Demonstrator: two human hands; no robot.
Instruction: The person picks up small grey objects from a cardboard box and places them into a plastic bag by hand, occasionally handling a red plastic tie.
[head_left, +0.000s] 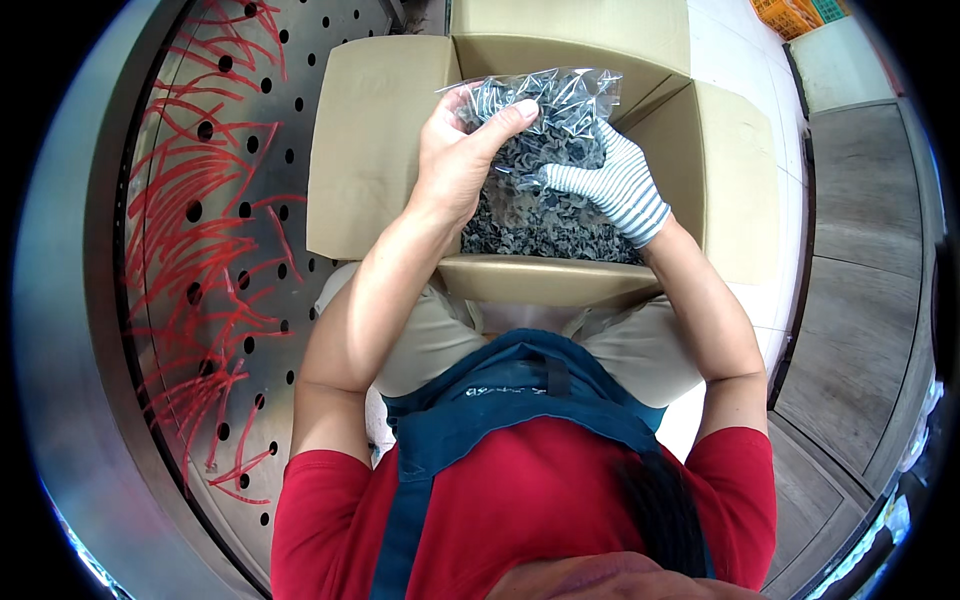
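Observation:
My bare left hand grips the upper left side of a clear plastic bag, its thumb lying across the front. Dark, curled dried pieces, like dried black fungus, fill the bag. On its right side my right hand, in a blue-and-white striped glove, holds the bag with the thumb across the lower front. The bag is above an open cardboard box, whose flaps are spread outward. Loose dark dried pieces of the same look lie in the box.
A perforated metal surface with many red strips stands at the left. Grey wood-look panels line the right side. White floor tiles show beyond the box. An orange plastic crate is at the top right.

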